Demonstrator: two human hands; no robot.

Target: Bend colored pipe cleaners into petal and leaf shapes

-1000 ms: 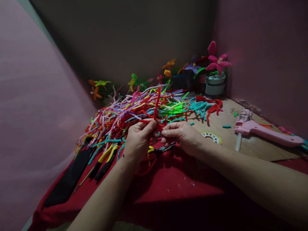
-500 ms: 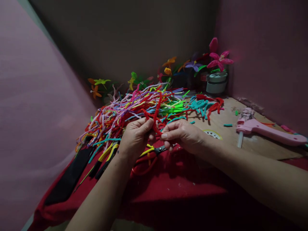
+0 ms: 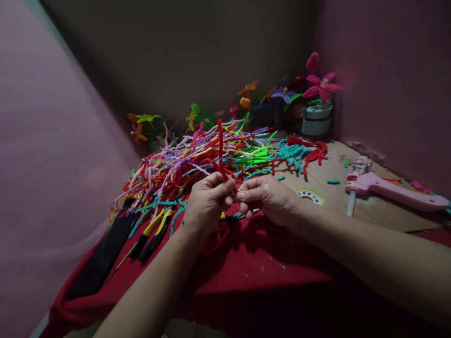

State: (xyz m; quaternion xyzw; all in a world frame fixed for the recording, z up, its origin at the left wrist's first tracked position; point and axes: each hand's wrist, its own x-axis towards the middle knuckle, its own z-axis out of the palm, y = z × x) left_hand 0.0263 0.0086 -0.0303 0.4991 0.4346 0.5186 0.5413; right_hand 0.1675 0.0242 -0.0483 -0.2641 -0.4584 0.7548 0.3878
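Red fuzzy stem [image 3: 220,145] is held in front of a multicoloured pile [image 3: 183,157].
Left hand [image 3: 208,199] and right hand [image 3: 269,197] both pinch it, nearly touching; pink glue gun [image 3: 398,190] lies right of the pile.

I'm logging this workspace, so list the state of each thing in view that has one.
Red pipe cleaner: bent, upper length upright
Left hand: closed on red pipe cleaner
Right hand: pinched at the same pipe cleaner
Pipe cleaner pile: loose, tangled
Pliers: lying flat, handles apart
Scissors: partly hidden, open or shut unclear
Glue gun: on its side, glue stick protruding
Pink flower: petals spread
Grey container: upright
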